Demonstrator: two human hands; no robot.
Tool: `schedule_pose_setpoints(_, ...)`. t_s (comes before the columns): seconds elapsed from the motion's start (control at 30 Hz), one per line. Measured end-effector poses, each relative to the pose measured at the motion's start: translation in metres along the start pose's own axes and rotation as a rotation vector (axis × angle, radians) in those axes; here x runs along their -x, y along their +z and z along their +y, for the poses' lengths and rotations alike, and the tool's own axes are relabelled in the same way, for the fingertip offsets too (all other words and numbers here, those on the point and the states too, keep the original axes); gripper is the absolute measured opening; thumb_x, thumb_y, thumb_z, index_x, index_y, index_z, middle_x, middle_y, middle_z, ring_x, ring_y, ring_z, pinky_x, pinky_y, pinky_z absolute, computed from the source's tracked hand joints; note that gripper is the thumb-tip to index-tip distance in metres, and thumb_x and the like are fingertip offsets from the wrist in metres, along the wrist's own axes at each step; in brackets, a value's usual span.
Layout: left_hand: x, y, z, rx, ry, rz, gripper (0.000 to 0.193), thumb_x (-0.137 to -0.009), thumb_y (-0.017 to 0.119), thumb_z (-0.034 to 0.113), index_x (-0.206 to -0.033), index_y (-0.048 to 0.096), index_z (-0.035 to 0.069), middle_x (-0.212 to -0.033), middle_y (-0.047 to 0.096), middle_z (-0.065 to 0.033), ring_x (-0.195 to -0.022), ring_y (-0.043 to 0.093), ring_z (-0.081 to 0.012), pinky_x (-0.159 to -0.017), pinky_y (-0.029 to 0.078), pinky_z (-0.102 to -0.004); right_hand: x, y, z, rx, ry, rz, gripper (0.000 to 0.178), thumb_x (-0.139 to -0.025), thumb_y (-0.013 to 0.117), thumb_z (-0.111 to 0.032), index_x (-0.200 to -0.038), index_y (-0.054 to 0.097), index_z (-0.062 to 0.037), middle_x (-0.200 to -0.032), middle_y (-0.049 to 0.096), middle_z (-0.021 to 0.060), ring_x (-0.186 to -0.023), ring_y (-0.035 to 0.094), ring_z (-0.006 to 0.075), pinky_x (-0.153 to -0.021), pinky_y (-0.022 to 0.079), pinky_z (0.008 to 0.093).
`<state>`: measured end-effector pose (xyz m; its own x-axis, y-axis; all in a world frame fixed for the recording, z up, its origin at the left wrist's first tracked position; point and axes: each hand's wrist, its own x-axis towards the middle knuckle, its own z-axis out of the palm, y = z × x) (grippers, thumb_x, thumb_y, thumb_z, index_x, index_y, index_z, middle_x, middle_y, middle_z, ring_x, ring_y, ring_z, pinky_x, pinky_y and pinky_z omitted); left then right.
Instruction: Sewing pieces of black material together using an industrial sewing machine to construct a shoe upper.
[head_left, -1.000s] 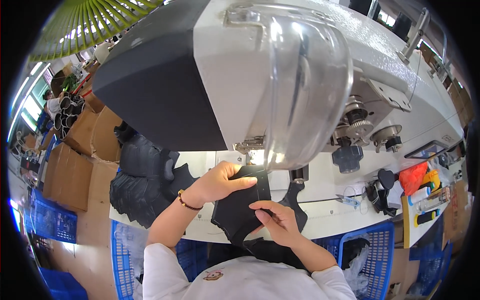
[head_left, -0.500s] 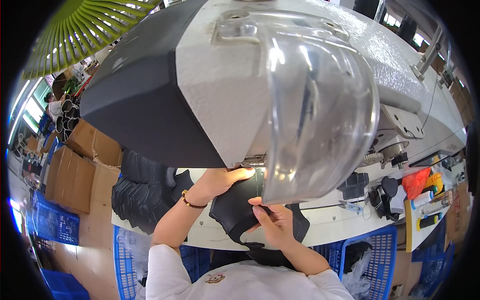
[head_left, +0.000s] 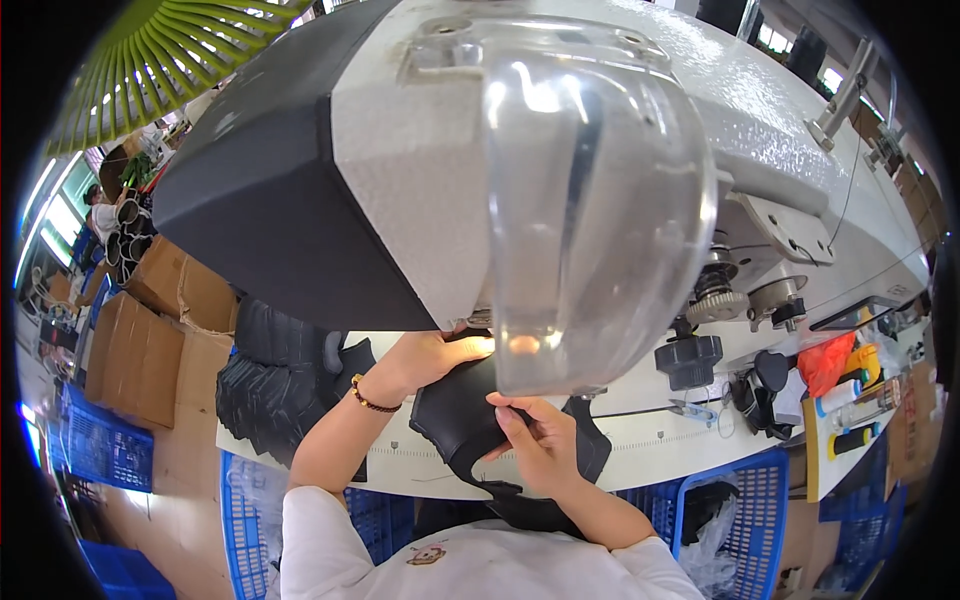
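A black shaped fabric piece (head_left: 452, 420) lies on the white sewing table (head_left: 660, 455) under the head of a large white and black sewing machine (head_left: 400, 160). My left hand (head_left: 432, 355) presses on the piece's far edge, close under the machine's clear plastic guard (head_left: 590, 200), and a bead bracelet sits on that wrist. My right hand (head_left: 535, 440) pinches the near right part of the piece between thumb and fingers. The needle area is hidden behind the guard.
A stack of black cut pieces (head_left: 275, 385) sits at the table's left end. Thread tension knobs (head_left: 690, 355), small black parts, an orange bag (head_left: 825, 360) and tools lie to the right. Blue crates (head_left: 735, 520) stand under the table, cardboard boxes (head_left: 140, 340) at left.
My head has dropped closer to the machine, so its head and guard fill more of the view. Both hands stay on the black piece, the left reaching further under the guard.
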<state>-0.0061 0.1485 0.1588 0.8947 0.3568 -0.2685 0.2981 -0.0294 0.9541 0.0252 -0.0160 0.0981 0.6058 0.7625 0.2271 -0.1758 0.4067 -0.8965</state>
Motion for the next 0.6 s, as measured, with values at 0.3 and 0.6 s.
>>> schedule_pose_setpoints(0.3, 0.0, -0.001, 0.005, 0.028, 0.272, -0.06, 0.022, -0.07, 0.057, 0.013, -0.087, 0.056, -0.002, -0.079, 0.056, -0.0038, -0.069, 0.05, -0.009, -0.062, 0.041, -0.0212, -0.005, 0.006, -0.01, -0.011, 0.082, 0.069, 0.018, -0.081, 0.043, -0.002, -0.097, 0.05, 0.0015, -0.095, 0.051, 0.0073, -0.065, 0.047, 0.0043, -0.054, 0.052, 0.0237)
schedule_pose_setpoints(0.6, 0.025, -0.005, 0.005, 0.227, 0.083, -0.223, 0.03, -0.066, 0.063, 0.012, -0.091, 0.05, 0.0, -0.084, 0.053, -0.0022, -0.072, 0.049, -0.0103, -0.065, 0.04, -0.0209, 0.005, 0.004, 0.004, -0.016, 0.059, -0.079, 0.018, -0.08, 0.045, -0.003, -0.097, 0.051, 0.0012, -0.09, 0.053, 0.0072, -0.073, 0.054, 0.0097, -0.066, 0.047, 0.0218)
